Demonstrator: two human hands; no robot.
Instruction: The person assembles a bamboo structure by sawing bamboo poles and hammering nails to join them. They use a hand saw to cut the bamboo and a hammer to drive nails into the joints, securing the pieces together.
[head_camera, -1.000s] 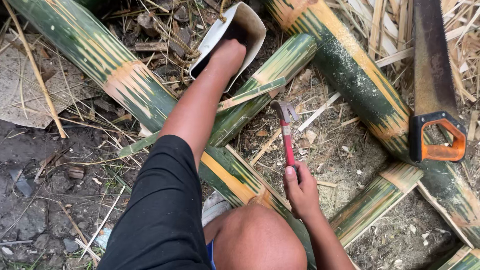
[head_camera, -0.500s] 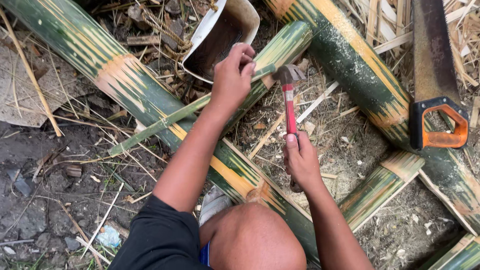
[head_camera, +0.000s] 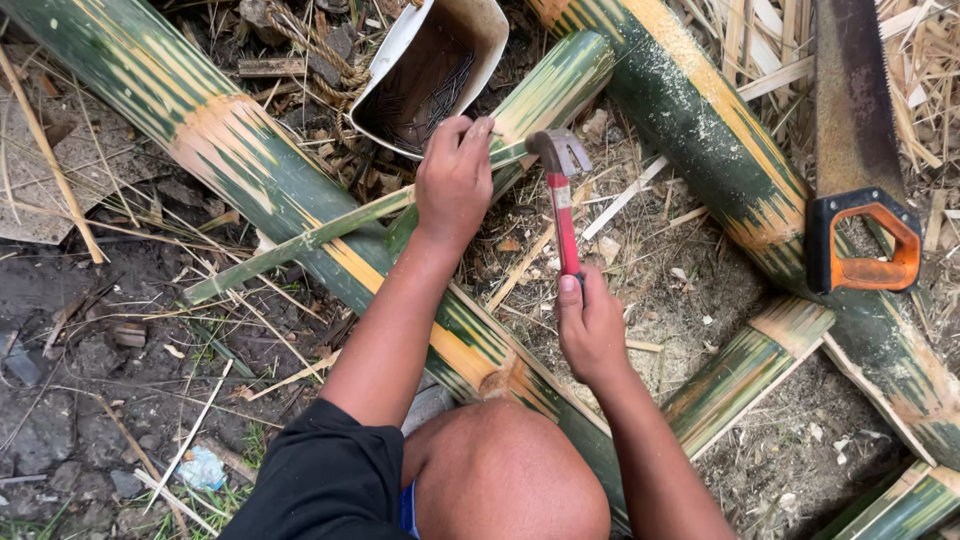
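While the right hand (head_camera: 590, 325) gripped a red-handled hammer (head_camera: 562, 195), the left hand (head_camera: 455, 175) pinched closed on a split bamboo strip (head_camera: 540, 100), nail box (head_camera: 430, 70) just behind, handsaw (head_camera: 860, 170) off right.

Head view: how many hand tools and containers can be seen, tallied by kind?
Claw hammer, red handle, held in the right hand: 1
Hand saw, orange handle: 1
White container of nails, by the left hand: 1
Total: 3

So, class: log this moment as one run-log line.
left hand: pinching at split green bamboo strip | right hand: gripping red-handled claw hammer
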